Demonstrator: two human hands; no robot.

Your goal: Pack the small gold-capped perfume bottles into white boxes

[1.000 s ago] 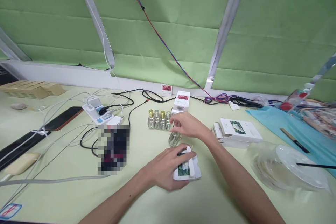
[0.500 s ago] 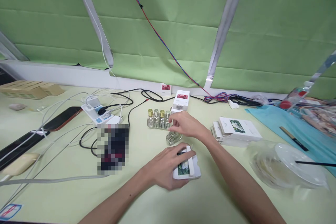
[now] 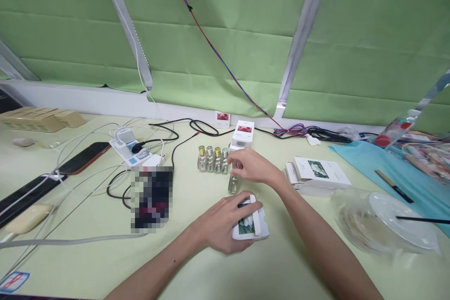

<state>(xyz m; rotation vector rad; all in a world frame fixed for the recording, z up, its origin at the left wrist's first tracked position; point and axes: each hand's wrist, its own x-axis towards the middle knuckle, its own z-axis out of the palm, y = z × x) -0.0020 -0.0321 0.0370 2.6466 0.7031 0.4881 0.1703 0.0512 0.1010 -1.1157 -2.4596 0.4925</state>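
Observation:
My right hand (image 3: 253, 166) pinches the top of a small clear glass bottle (image 3: 233, 183), which hangs upright just above the pale green table (image 3: 105, 262). My left hand (image 3: 225, 224) grips a small white carton (image 3: 251, 226) with a flower picture, its end flap open, resting on the table below the bottle. Behind the bottle stands a row of similar small bottles (image 3: 213, 159), some with gold caps.
Two red-printed white boxes (image 3: 242, 134) stand at the back. Flat flower-printed cartons (image 3: 318, 172) lie to the right, with clear plastic bags (image 3: 383, 225) and a blue cloth (image 3: 404, 173) beyond. Cables, a power strip (image 3: 131, 150) and phones (image 3: 84, 158) cover the left side.
The bottle in my right hand has turned from lying tilted to hanging upright. My left hand and the carton have stayed in place.

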